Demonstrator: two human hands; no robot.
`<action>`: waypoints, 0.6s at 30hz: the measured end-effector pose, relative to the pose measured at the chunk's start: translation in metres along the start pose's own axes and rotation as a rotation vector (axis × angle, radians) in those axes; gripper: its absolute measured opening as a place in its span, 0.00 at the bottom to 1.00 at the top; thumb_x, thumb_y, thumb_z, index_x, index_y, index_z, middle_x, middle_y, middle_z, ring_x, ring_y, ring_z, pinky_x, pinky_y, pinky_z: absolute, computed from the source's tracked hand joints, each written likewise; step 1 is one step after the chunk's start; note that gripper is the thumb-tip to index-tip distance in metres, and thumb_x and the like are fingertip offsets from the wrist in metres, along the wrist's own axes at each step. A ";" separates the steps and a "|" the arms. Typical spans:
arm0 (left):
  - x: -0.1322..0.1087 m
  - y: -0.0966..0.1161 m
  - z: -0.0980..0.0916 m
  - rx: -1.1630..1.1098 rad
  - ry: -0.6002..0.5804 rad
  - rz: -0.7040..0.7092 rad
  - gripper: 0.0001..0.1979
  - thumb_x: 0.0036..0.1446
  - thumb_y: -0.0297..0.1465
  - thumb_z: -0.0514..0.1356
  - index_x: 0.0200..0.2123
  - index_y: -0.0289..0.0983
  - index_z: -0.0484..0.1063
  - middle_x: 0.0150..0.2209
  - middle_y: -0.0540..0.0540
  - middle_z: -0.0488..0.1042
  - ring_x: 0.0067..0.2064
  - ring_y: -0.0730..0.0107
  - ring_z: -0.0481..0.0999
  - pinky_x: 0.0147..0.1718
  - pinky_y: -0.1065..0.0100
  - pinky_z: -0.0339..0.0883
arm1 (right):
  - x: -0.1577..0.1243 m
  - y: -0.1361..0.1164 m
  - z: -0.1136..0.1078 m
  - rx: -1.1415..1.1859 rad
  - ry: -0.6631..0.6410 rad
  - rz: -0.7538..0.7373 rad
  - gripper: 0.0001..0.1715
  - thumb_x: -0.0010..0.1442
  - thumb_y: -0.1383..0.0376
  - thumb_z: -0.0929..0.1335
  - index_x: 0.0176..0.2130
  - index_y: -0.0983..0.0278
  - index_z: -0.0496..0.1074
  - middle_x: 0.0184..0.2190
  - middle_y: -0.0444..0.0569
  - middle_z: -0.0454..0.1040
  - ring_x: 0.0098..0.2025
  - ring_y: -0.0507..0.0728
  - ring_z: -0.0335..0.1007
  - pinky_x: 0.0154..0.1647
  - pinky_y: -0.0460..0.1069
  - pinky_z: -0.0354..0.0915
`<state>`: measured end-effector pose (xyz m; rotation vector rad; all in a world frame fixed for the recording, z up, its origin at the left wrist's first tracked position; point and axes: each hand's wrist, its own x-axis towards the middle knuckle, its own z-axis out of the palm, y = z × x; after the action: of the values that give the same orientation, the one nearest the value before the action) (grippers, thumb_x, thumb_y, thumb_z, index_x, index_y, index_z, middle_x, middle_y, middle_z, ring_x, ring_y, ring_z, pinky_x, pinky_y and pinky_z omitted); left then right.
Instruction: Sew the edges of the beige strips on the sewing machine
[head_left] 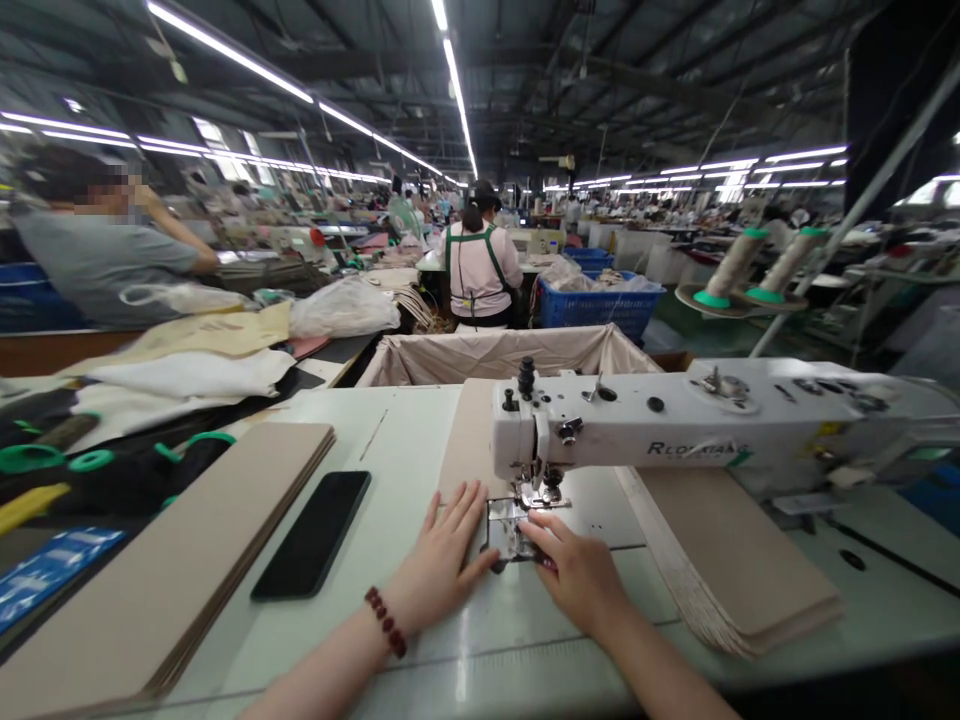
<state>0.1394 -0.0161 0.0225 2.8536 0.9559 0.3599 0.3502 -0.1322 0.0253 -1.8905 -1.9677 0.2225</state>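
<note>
Sewing station, both hands at the presser foot

Factory hall rows of workstations run off ahead, and a co-worker point(480, 270) in a pink shirt and green apron stands well beyond the hands, beside a blue plastic basket point(600, 305). Nearer, a cloth-lined bin point(495, 355) sits just past the far edge of the pale sewing table point(390, 450). Two thread cones point(735, 262) stand up to the right. The white sewing machine point(675, 420) fills the right half of the table, with a stack of tan panels point(739, 550) right of the hands and another point(150, 570) to the left, beside a black phone point(311, 535).

Between the hands, a tan panel point(469, 440) runs back along the machine head. The work in hand looks like guiding material at the presser foot point(540, 495), over a shiny metal plate point(504, 530). The left hand point(439, 560) lies open and flat, fingers spread, a bead bracelet point(386, 622) on its wrist. The right hand point(577, 580) curls over the plate; whether it grips anything is hidden. Positioning here calls for steady, flat control.
</note>
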 end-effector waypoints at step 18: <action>-0.119 0.025 -0.005 0.122 0.057 -0.103 0.29 0.64 0.34 0.53 0.67 0.43 0.51 0.67 0.44 0.52 0.65 0.48 0.54 0.58 0.45 0.60 | -0.017 -0.001 -0.021 0.092 0.039 -0.018 0.26 0.57 0.73 0.65 0.52 0.52 0.69 0.52 0.40 0.71 0.47 0.56 0.72 0.48 0.49 0.66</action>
<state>0.0603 -0.1076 0.0094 2.9007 1.1696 0.3877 0.3576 -0.1524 0.0419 -1.8059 -1.9144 0.2641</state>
